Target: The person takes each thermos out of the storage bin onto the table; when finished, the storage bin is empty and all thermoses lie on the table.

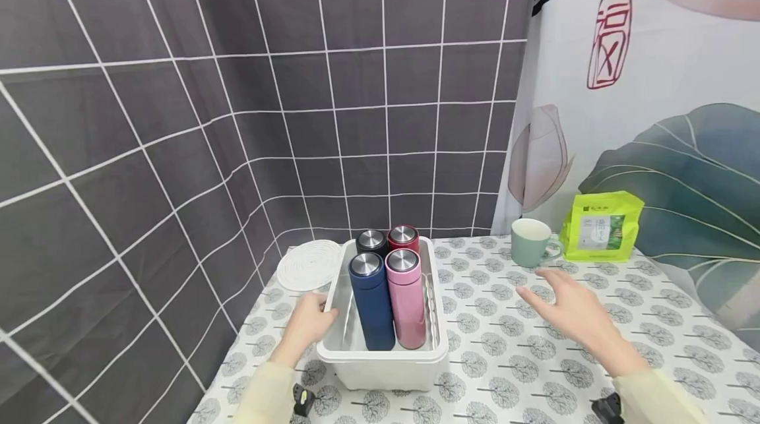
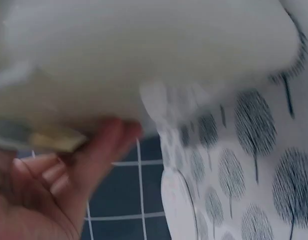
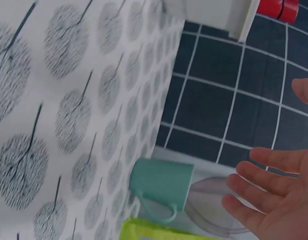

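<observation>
Left hand (image 1: 309,326): the fingers curl over the left rim of the white bin (image 1: 380,353), thumb side outward, so the hand grips the wall near its front corner. The left wrist view confirms fingertips (image 2: 111,137) pressed against the blurred white plastic. This hold looks suited to steadying or shifting the bin on the table (image 1: 534,358).

Right hand (image 1: 572,312): the fingers are spread and straight, palm down, hovering over the tree-print cloth and holding nothing. The right wrist view shows the same open palm (image 3: 273,200) with fingers apart. It sits between the bin and the green mug (image 1: 530,242), nearer the mug but clear of it.

The bin stands near the left edge of the table. Four flasks stand upright in it, packed together: a navy flask (image 1: 371,302) and a pink flask (image 1: 406,299) in front, a black flask (image 1: 371,241) and a red flask (image 1: 404,237) behind.

Beyond the bin lies a white woven coaster (image 1: 310,264). A green packet (image 1: 601,226) stands just right of the mug.
</observation>
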Demonstrator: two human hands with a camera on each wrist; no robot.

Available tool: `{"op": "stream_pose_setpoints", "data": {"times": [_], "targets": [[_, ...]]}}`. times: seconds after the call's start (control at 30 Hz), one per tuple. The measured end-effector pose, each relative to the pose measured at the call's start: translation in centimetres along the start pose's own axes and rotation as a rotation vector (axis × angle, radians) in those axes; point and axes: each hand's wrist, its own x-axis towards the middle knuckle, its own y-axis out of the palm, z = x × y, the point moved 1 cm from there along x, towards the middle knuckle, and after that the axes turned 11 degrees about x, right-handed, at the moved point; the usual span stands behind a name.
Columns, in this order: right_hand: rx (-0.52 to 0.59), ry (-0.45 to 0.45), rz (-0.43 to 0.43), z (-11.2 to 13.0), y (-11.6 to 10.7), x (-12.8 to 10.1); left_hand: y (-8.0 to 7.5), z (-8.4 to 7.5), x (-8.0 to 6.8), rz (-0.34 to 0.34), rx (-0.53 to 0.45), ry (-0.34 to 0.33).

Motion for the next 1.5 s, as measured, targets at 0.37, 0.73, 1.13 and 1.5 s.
{"op": "stream_pose_setpoints", "data": {"times": [0.37,0.73,1.13,1.5], "targets": [[0.078,-0.08,-0.008,4.0,1.1,0.7,-0.2,-1.3,-0.1,-0.006,0.068,-0.042],[0.263,-0.219,0.062,12.1,5.3,3.9,-0.9,-1.3,0.4,-0.026,0.06,-0.037],[0.329,-0.238,0.19,14.1,8.6,6.0,0.2,-1.0,-0.2,-0.017,0.038,-0.037],[0.365,-0.184,0.212,14.4,10.3,5.9,0.2,-0.7,-0.7,-0.022,0.042,-0.05]]}}
